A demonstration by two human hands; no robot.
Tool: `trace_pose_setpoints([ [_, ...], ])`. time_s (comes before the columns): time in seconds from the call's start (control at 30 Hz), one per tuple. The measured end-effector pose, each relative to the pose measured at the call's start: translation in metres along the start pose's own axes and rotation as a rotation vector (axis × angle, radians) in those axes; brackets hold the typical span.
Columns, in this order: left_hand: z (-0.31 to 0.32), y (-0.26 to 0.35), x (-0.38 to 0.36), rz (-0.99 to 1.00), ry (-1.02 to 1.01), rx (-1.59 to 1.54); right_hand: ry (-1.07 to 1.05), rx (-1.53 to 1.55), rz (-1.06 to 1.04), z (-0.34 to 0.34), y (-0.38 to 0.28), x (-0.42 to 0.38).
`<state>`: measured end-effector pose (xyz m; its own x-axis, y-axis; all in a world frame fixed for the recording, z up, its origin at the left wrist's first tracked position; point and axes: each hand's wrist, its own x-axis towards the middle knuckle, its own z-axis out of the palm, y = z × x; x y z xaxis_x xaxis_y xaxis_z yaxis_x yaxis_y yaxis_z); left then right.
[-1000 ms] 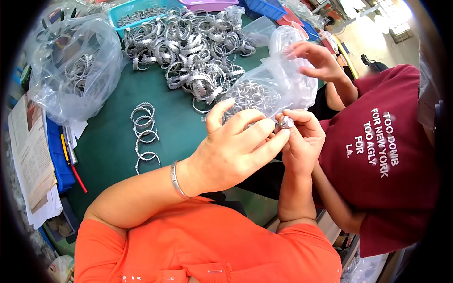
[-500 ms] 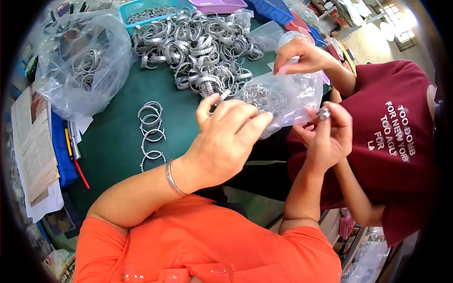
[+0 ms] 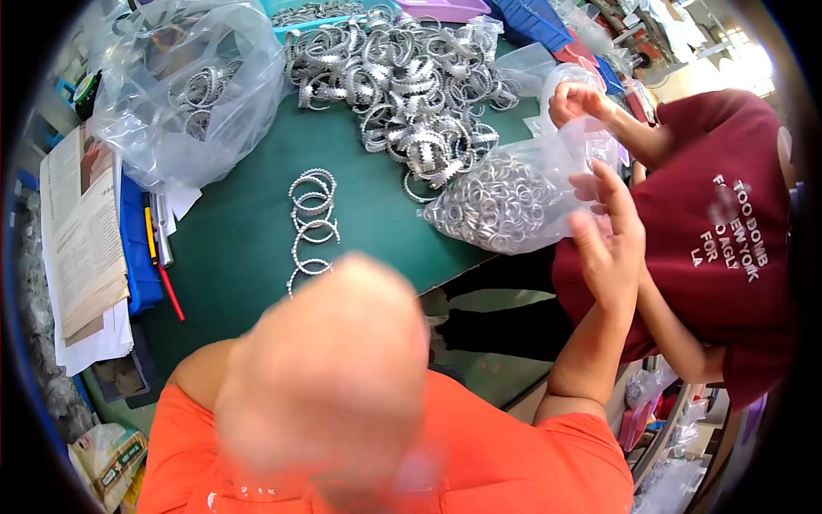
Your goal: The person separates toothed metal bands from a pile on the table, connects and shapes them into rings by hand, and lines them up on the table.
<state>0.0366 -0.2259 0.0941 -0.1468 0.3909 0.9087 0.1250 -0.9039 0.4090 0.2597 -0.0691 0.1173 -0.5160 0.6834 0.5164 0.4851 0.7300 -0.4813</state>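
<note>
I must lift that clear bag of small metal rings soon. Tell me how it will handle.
The bag of small rings would probably sag and shift, since its thin film is crumpled and the rings lie loose inside. It likely feels heavy for its size, being packed with metal. The film looks glossy, so it may slip; the co-worker's hand pinches its top, beside the right hand.

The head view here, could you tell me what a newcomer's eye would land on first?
First comes the left hand, a large motion-blurred shape close to the camera at the bottom centre. Behind it, a big heap of silver bracelets covers the far end of the green table. To the right, the right hand is raised open beside a clear bag of metal rings, whose top a person in a maroon shirt holds.
</note>
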Motion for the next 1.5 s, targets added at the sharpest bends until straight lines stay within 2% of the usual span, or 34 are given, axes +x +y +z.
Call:
trace_pose_setpoints([
  [0.03, -0.004, 0.013, 0.002, 0.061, -0.022, -0.16, -0.105, -0.17, -0.05, -0.002, -0.002, 0.0],
  [0.07, -0.007, 0.026, 0.003, 0.123, -0.042, -0.321, -0.136, -0.206, 0.084, -0.003, 0.003, -0.004],
  [0.1, -0.01, 0.04, 0.002, 0.158, -0.048, -0.4, -0.144, -0.159, 0.229, -0.002, 0.008, -0.001],
  [0.13, -0.012, 0.053, 0.0, 0.193, -0.056, -0.479, -0.03, -0.067, 0.211, -0.003, 0.022, 0.001],
  [0.17, -0.012, 0.066, 0.0, 0.123, -0.031, -0.453, 0.079, 0.025, 0.193, -0.002, 0.024, 0.006],
  [0.23, -0.017, 0.076, 0.005, 0.046, 0.001, -0.418, 0.109, -0.008, 0.167, -0.005, 0.022, 0.016],
  [0.3, -0.017, 0.077, 0.008, 0.019, 0.006, -0.421, 0.109, -0.106, -0.025, -0.004, 0.03, 0.027],
  [0.37, -0.015, 0.076, 0.009, 0.017, 0.014, -0.447, 0.079, -0.18, -0.052, -0.005, 0.031, 0.032],
  [0.47, -0.014, 0.076, 0.009, 0.01, 0.022, -0.462, 0.155, -0.229, -0.056, -0.006, 0.035, 0.039],
  [0.5, -0.015, 0.076, 0.01, 0.006, 0.02, -0.462, 0.245, -0.252, -0.097, -0.001, 0.034, 0.04],
  [0.57, -0.016, 0.072, 0.012, -0.013, 0.019, -0.467, 0.287, -0.402, -0.157, -0.005, 0.036, 0.044],
  [0.6, -0.017, 0.069, 0.014, -0.022, 0.012, -0.466, 0.306, -0.414, -0.118, -0.006, 0.035, 0.044],
  [0.67, -0.019, 0.07, 0.011, 0.013, 0.016, -0.453, 0.368, -0.535, -0.256, -0.008, 0.043, 0.037],
  [0.7, -0.017, 0.069, 0.008, 0.103, 0.043, -0.411, 0.392, -0.588, -0.32, -0.008, 0.049, 0.03],
  [0.73, -0.016, 0.069, 0.004, 0.191, 0.074, -0.369, 0.4, -0.549, -0.277, -0.013, 0.061, 0.023],
  [0.77, -0.02, 0.076, 0.002, 0.047, 0.041, -0.415, 0.456, -0.504, -0.254, -0.018, 0.059, 0.021],
  [0.83, -0.015, 0.072, 0.001, -0.103, 0.004, -0.461, 0.566, -0.714, -0.305, -0.036, 0.051, 0.022],
  [0.87, -0.003, 0.06, -0.001, 0.073, 0.1, -0.417, 0.57, -0.735, -0.171, -0.049, 0.057, 0.017],
  [0.93, 0.001, 0.053, 0.0, 0.246, 0.187, -0.371, 0.603, -0.549, -0.003, -0.057, 0.042, 0.017],
  [1.0, 0.001, 0.055, 0.003, 0.132, 0.075, -0.387, 0.707, -0.699, -0.086, -0.062, 0.032, 0.015],
  [1.03, 0.004, 0.055, 0.003, 0.097, 0.035, -0.393, 0.743, -1.065, -0.385, -0.063, 0.027, 0.011],
  [1.07, 0.015, 0.052, 0.001, 0.166, 0.167, -0.39, 0.743, -0.811, -0.381, -0.049, 0.024, 0.005],
  [1.1, 0.015, 0.052, 0.001, 0.201, 0.229, -0.386, 0.697, -0.675, -0.456, -0.031, 0.016, 0.002],
  [1.13, 0.016, 0.052, 0.002, 0.236, 0.291, -0.38, 0.558, -0.601, -0.414, -0.018, 0.012, -0.004],
  [1.17, 0.005, 0.056, 0.003, 0.169, 0.135, -0.358, 0.423, -0.521, -0.375, -0.005, 0.009, -0.009],
  [1.23, -0.003, 0.058, 0.007, 0.116, -0.037, -0.32, 0.129, -0.366, -0.289, 0.024, 0.009, -0.008],
  [1.3, -0.009, 0.046, -0.002, 0.155, -0.115, -0.239, -0.081, -0.259, -0.265, 0.056, 0.013, 0.006],
  [1.37, -0.022, 0.026, -0.016, 0.181, -0.238, -0.214, -0.201, -0.238, -0.277, 0.081, 0.02, 0.026],
  [1.4, -0.021, 0.024, -0.024, 0.169, -0.181, 0.0, -0.213, -0.207, -0.222, 0.096, 0.026, 0.032],
  [1.43, -0.028, 0.019, -0.03, 0.019, -0.314, 0.263, -0.231, -0.174, -0.17, 0.114, 0.035, 0.039],
  [1.47, -0.023, 0.006, -0.043, -0.15, -0.18, 0.435, -0.24, -0.108, -0.119, 0.132, 0.046, 0.046],
  [1.5, -0.026, -0.005, -0.049, -0.263, -0.157, 0.618, -0.233, -0.083, -0.118, 0.152, 0.059, 0.052],
])
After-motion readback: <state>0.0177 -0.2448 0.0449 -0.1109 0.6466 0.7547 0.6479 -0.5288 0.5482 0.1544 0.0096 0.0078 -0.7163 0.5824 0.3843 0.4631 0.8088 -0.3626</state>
